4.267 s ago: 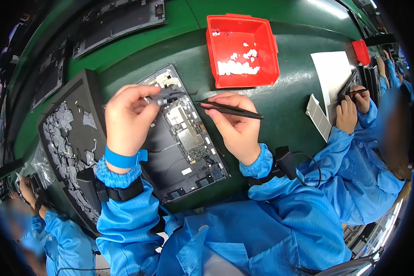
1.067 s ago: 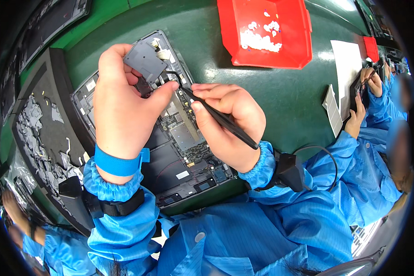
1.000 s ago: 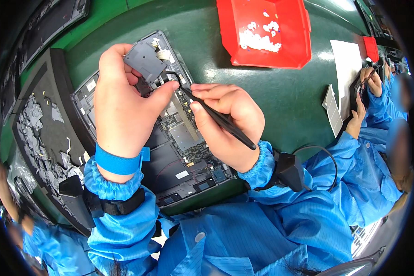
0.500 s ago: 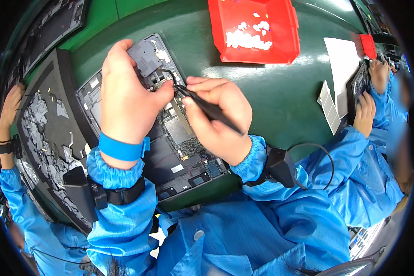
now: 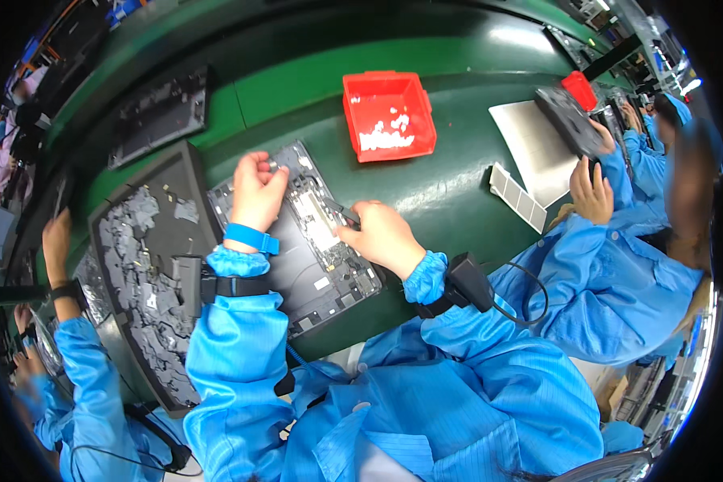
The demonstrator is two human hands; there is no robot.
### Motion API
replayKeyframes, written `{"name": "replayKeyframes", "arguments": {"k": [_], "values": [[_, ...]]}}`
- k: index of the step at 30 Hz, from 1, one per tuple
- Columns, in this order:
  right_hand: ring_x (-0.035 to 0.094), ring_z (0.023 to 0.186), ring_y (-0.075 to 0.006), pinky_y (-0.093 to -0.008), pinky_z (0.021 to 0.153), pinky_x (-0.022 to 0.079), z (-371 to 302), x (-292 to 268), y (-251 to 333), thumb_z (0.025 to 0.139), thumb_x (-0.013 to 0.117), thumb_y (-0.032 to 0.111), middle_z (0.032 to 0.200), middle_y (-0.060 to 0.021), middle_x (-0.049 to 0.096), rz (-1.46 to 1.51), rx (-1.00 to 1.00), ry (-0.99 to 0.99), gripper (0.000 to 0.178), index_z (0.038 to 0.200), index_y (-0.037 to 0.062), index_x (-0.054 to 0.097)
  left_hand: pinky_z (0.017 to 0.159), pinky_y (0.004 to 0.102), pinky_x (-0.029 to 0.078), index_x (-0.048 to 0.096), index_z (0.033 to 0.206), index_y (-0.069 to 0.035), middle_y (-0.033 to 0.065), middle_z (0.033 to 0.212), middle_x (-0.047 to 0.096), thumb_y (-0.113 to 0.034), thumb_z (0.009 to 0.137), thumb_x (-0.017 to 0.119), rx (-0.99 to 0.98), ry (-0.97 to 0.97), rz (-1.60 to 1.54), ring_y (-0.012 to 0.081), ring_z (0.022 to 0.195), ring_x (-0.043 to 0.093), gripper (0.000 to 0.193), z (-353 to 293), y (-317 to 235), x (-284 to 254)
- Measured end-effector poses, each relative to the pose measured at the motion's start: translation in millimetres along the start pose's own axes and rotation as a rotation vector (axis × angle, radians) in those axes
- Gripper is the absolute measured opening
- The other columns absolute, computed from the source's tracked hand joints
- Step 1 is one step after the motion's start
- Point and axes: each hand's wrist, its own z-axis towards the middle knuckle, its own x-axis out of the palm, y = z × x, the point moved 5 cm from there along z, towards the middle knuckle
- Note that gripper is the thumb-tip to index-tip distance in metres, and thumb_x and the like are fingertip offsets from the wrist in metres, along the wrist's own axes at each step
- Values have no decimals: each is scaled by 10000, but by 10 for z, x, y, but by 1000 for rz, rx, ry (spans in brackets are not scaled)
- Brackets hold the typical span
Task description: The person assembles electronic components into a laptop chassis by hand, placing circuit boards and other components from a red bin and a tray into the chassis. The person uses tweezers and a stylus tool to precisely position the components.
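1. Green workbench [image 5: 466, 197], head view: glossy top under both hands, with co-workers in blue sleeves seated at either side.
2. Opened laptop base [image 5: 297, 281] lies flat directly below the left fingers and to the left of the right fingers. Long axis slants from far left to near right; circuit board [image 5: 321, 229] runs along its right-hand long side.
3. Left hand [image 5: 257, 197], with blue wrist strap [image 5: 251, 238], is over the far part of the base. Thumb and fingers drawn together in a pinch; cannot tell whether a small part is between them.
4. Right hand [image 5: 386, 237] grasps black tweezers [image 5: 344, 212], angled up and leftward over the board's right edge. Tip contact not resolvable. Of the two hands, this one is nearer the board's middle; the left is nearer its far end.
5. Red bin [image 5: 363, 100], holding small white pieces [image 5: 386, 140]: beyond the right fingers.
6. Dark foam-lined tray [image 5: 191, 185], with torn grey scraps [image 5: 140, 305]: left of the left fingers.
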Motion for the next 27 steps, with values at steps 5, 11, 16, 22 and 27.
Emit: {"name": "replayKeyframes", "arguments": {"k": [5, 11, 16, 22, 27], "values": [[607, 654, -322, -391, 606, 482, 62, 67, -50, 657, 703, 302, 724, -214, 608, 138, 33, 142, 363, 700, -31, 566, 613, 268, 465, 517, 998, 49, 92, 833, 538, -160, 762, 645, -26, -20, -119, 143, 673, 528, 340, 72, 280, 92], [482, 479, -101, -240, 374, 365, -40, 134, 31, 713, 678, 170, 658, -29, 536, 813, 248, 432, 239, 836, 6, 557, 562, 232, 485, 507, 1027, 6, 43, 841, 536, -126, 853, 550, -125, -1, -330, 101, 685, 536, 223, -3, -56, -57], [469, 472, -70, -221, 394, 340, -135, -180, 322, 764, 642, 138, 638, 18, 523, 870, 179, 412, 134, 817, 45, 560, 557, 232, 483, 517, 1029, -14, 36, 894, 517, -110, 873, 509, -125, -93, -591, 99, 741, 511, 184, -141, -496, -389], [478, 677, -72, -231, 596, 389, 177, -1349, 592, 745, 655, 132, 744, 4, 541, 738, -62, 176, 208, 908, 25, 581, 668, 244, 445, 510, 1058, -36, 28, 997, 509, -92, 889, 471, 190, -326, -670, 99, 853, 496, 182, -590, -1111, -1277], [527, 623, -80, -230, 543, 414, 1420, -2098, 1148, 735, 664, 155, 713, -3, 583, 449, -176, 225, 172, 858, 49, 609, 648, 240, 443, 478, 1070, -14, 65, 1047, 475, -38, 867, 455, 225, -457, -577, 123, 861, 481, 205, -995, -920, -1630]]}}
